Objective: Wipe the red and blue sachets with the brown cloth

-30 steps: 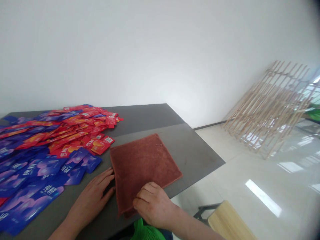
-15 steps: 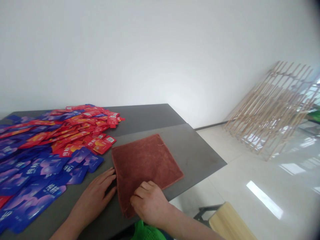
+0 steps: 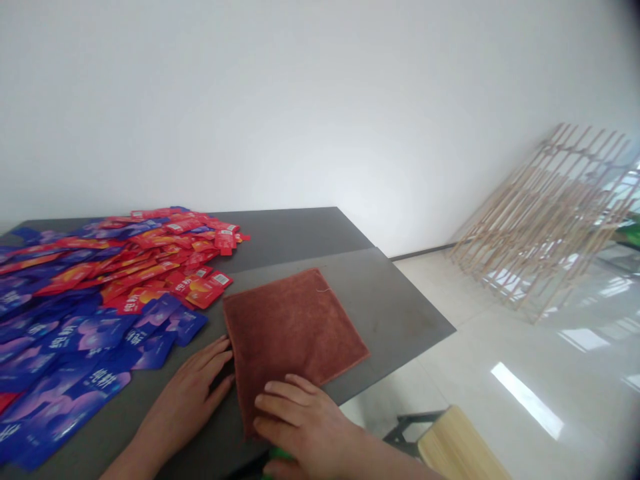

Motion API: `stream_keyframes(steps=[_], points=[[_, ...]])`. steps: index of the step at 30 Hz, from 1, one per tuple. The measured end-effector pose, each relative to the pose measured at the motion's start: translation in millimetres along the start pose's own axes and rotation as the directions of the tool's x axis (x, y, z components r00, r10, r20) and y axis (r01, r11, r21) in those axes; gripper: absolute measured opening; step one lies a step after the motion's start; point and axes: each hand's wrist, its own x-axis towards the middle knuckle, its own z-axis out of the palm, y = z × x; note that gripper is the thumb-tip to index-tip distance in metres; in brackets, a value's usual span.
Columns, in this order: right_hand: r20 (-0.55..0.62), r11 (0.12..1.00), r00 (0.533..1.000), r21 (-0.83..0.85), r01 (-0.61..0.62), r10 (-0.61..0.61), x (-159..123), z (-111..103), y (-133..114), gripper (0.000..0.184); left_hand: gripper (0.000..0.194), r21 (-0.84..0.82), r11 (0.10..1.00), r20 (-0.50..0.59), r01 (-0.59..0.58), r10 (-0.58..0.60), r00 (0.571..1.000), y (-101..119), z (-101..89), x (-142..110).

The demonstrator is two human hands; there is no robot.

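A reddish-brown cloth (image 3: 290,327) lies flat on the dark grey table (image 3: 400,300), roughly square, with a loose pale thread near its far right corner. Resting on the tabletop, my left hand (image 3: 193,390) is open, its fingertips at the cloth's left edge. My right hand (image 3: 305,423) lies across the cloth's near edge with its fingers stretched out and apart. It covers part of the near side of the cloth. Neither hand grips anything.
A large heap of blue packets (image 3: 90,333) and red packets (image 3: 165,260) spreads over the table's left side. Behind the table stands a white wall (image 3: 320,107). At right, wooden racks (image 3: 540,220) lean against the wall. A wooden seat (image 3: 460,443) is by the table's near right.
My right hand has opened from curled fingers to outstretched ones and has moved slightly toward me. The left hand and the cloth have hardly moved.
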Motion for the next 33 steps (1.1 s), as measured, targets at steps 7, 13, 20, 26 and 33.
stream_keyframes(steps=[7,13,20,26,33], points=[[-0.222,0.882,0.854,0.150,-0.447,0.471,-34.4,-27.0,29.0,0.026,0.051,-0.006,1.000,0.016,0.011,-0.011,1.000,-0.3,-0.4,2.1],[-0.136,0.266,0.274,-0.073,-0.961,0.952,-18.0,-69.7,122.4,0.046,0.050,0.011,1.000,0.033,0.009,-0.009,0.999,-2.8,-0.2,3.0],[-0.036,0.249,0.248,0.001,-0.969,0.968,27.8,-52.7,174.2,0.036,0.049,-0.019,1.000,0.014,0.007,-0.007,1.000,3.2,-3.9,4.2],[-0.022,0.347,0.348,0.152,-0.925,0.937,33.8,-49.9,192.1,0.026,0.047,-0.014,1.000,0.022,0.005,-0.004,1.000,4.8,-3.7,2.5],[0.118,0.448,0.496,0.291,-0.846,0.860,39.9,-55.3,190.1,0.018,0.045,-0.030,1.000,0.018,0.000,0.001,1.000,9.3,-5.4,2.0]])
